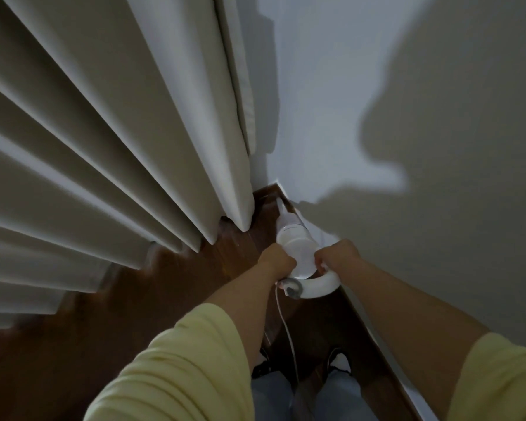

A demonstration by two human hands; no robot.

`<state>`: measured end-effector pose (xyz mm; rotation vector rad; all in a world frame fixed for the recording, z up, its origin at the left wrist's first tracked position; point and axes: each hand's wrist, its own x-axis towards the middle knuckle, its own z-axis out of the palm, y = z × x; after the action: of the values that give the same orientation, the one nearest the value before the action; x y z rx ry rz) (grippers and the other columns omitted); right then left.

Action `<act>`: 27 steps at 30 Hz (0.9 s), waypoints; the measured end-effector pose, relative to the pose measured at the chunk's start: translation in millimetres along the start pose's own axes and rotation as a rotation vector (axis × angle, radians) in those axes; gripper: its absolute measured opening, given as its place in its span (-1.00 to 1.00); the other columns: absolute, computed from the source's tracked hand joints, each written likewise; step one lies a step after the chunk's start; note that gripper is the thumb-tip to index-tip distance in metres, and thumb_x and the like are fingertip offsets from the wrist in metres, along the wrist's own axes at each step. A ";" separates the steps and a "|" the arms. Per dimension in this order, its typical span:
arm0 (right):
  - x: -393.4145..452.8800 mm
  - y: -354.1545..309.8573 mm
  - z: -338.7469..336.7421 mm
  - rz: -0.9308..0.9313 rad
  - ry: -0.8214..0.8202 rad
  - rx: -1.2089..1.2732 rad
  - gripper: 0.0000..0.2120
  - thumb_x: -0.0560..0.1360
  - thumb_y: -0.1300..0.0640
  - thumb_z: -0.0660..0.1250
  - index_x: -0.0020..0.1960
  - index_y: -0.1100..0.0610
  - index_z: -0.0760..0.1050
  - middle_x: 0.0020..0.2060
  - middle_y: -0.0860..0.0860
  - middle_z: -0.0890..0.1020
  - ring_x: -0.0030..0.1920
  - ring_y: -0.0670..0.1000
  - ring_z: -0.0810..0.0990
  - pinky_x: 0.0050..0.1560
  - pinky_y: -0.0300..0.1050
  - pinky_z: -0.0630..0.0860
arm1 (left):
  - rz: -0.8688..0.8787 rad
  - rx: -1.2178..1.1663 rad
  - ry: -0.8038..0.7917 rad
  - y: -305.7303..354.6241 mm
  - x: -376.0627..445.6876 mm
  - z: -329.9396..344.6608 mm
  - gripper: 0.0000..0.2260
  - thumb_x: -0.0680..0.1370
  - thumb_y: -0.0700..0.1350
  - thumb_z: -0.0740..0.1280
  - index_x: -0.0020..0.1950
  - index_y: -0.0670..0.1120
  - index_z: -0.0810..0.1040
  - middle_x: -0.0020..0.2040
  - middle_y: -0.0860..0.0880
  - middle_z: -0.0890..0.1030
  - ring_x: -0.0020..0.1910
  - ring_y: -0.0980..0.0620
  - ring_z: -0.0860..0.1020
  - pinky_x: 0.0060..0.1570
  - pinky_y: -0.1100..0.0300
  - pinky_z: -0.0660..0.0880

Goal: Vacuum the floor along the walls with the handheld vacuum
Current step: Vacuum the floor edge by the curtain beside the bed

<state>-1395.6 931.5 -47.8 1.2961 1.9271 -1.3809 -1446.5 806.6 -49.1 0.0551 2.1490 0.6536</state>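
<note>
A white handheld vacuum (pixel 295 243) points down into the corner, its narrow nozzle (pixel 281 209) touching the dark wooden floor (pixel 240 250) beside the white baseboard (pixel 356 302). My left hand (pixel 277 259) grips the left side of the vacuum's body. My right hand (pixel 336 253) curls around the white loop handle (pixel 319 285) on the right. A thin white cord (pixel 286 326) hangs from the handle's grey end toward my legs.
Long beige curtains (pixel 119 132) hang in folds on the left, their hems just above the floor. A pale wall (pixel 422 101) runs along the right with my shadow on it. My shoes (pixel 339 361) stand on the floor strip between them.
</note>
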 end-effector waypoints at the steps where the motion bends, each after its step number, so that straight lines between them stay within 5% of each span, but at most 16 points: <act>1: -4.8 3.2 0.8 0.001 -0.002 -0.001 -0.83 0.36 0.35 0.35 -0.26 0.22 0.36 -0.24 0.11 0.47 -0.10 0.15 0.48 -0.31 -0.19 0.41 | -0.004 0.000 -0.005 -2.7 -2.9 1.8 -0.68 0.57 -0.19 0.23 0.29 -0.32 0.44 0.24 -0.25 0.52 0.23 -0.17 0.51 0.17 0.08 0.46; 5: -18.4 13.4 -1.4 -0.004 -0.005 -0.015 -0.86 0.38 0.36 0.34 -0.11 0.28 0.41 -0.14 0.15 0.48 -0.08 0.15 0.48 -0.21 -0.13 0.44 | -0.027 -0.038 -0.016 -4.7 -17.8 10.6 -0.67 0.56 -0.20 0.25 0.28 -0.32 0.45 0.22 -0.27 0.53 0.20 -0.21 0.53 0.02 0.07 0.51; 10: -25.2 36.0 -16.9 -0.004 -0.005 -0.004 -0.88 0.36 0.37 0.35 -0.23 0.27 0.40 -0.13 0.19 0.51 -0.10 0.16 0.51 -0.21 -0.13 0.46 | -0.039 -0.081 -0.011 4.0 -39.4 32.5 -0.69 0.56 -0.22 0.25 0.26 -0.33 0.44 0.13 -0.25 0.54 0.18 -0.22 0.53 -0.28 0.20 0.44; 14: -35.3 59.7 -33.8 0.001 -0.015 -0.038 -0.82 0.35 0.36 0.36 -0.06 0.32 0.46 -0.10 0.19 0.51 -0.13 0.15 0.50 -0.45 -0.23 0.34 | -0.063 -0.090 -0.002 11.0 -59.9 58.9 -0.68 0.55 -0.22 0.24 0.28 -0.32 0.42 0.22 -0.27 0.52 0.19 -0.21 0.53 -0.12 0.10 0.51; 20: -47.1 89.7 -49.0 0.032 -0.015 -0.022 -0.59 0.33 0.38 0.36 0.17 0.40 0.50 -0.04 0.23 0.54 -0.10 0.17 0.52 -0.41 -0.22 0.38 | -0.067 -0.066 -0.007 17.2 -84.1 86.5 -0.67 0.57 -0.22 0.24 0.29 -0.32 0.41 0.24 -0.26 0.52 0.21 -0.20 0.52 0.03 0.08 0.49; 27: -67.0 98.6 -44.0 0.054 0.015 -0.029 -0.59 0.35 0.36 0.36 0.20 0.38 0.48 0.10 0.25 0.54 -0.02 0.19 0.53 -0.19 -0.12 0.47 | -0.058 -0.056 -0.054 12.0 -104.3 85.0 -0.67 0.58 -0.22 0.22 0.31 -0.32 0.37 0.23 -0.29 0.51 0.17 -0.23 0.55 -0.35 0.22 0.42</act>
<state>-1271.5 948.2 -26.6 1.3391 1.9007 -1.3161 -1319.2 826.1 -8.3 -0.0200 2.0715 0.6708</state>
